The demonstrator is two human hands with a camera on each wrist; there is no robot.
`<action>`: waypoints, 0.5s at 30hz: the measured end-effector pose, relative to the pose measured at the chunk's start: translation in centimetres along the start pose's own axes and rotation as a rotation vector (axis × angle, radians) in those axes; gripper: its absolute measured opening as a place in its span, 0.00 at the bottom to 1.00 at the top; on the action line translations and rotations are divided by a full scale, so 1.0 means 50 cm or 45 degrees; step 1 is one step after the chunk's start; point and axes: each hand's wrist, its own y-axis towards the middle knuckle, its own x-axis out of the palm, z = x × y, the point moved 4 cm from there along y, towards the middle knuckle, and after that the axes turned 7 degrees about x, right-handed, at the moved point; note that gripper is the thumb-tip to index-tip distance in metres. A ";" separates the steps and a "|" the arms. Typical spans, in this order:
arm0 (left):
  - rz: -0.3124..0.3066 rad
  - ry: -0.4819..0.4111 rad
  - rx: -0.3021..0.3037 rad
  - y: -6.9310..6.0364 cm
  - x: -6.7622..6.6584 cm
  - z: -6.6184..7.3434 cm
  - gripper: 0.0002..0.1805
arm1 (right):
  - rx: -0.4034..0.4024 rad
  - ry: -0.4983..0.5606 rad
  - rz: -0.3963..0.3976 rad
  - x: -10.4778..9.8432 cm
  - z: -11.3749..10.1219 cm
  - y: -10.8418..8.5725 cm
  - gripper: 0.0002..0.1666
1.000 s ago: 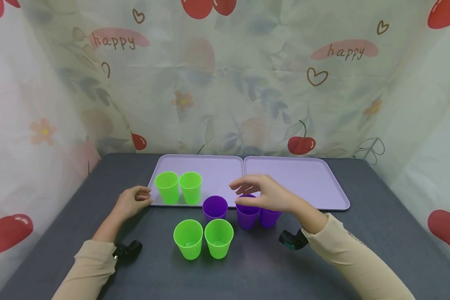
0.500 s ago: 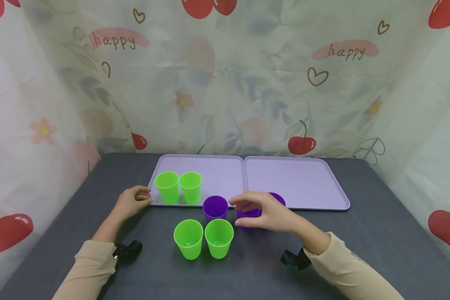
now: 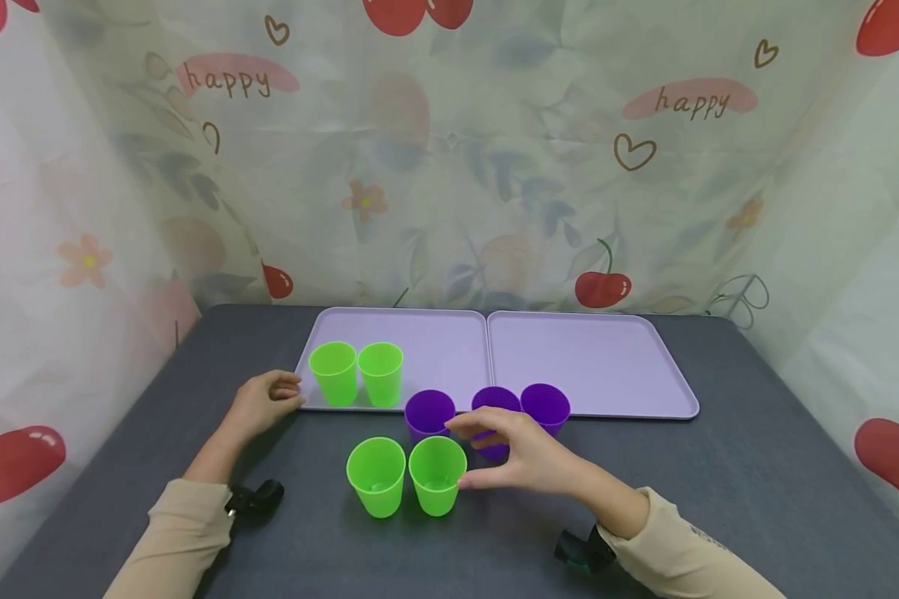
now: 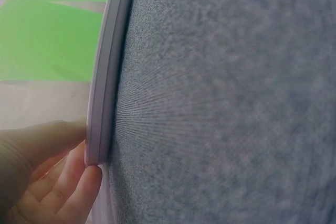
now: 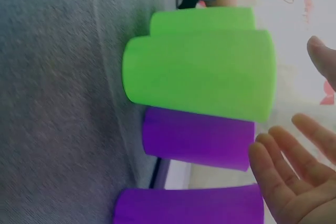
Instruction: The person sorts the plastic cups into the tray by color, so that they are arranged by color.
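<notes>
My left hand [image 3: 265, 401] pinches the front left corner of the left lilac tray [image 4: 100, 103] between thumb and fingers. Two green cups [image 3: 335, 374] [image 3: 381, 374] stand upright on that tray. With thumb and fingers spread apart, my right hand [image 3: 520, 453] hovers beside the nearer right green cup [image 3: 438, 474], holding nothing. Left of this cup is another green cup [image 3: 376, 476]. Behind them stand a purple cup [image 3: 429, 413] and two more purple cups [image 3: 496, 399] [image 3: 545, 408], partly covered by my right hand. In the right wrist view, the fingers stay apart from the green cup [image 5: 199, 72].
A second lilac tray [image 3: 592, 366] adjoins the first on the right. Everything stands on a dark grey tabletop [image 3: 727, 499]. A patterned curtain [image 3: 449, 166] closes off the back and sides.
My right hand has moved down and toward me, from above the purple cups to beside the front right green cup. More of the purple cups shows. My left hand stays put.
</notes>
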 end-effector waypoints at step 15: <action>0.015 0.004 0.024 -0.001 0.000 0.002 0.19 | 0.084 -0.027 0.111 0.031 0.003 -0.006 0.36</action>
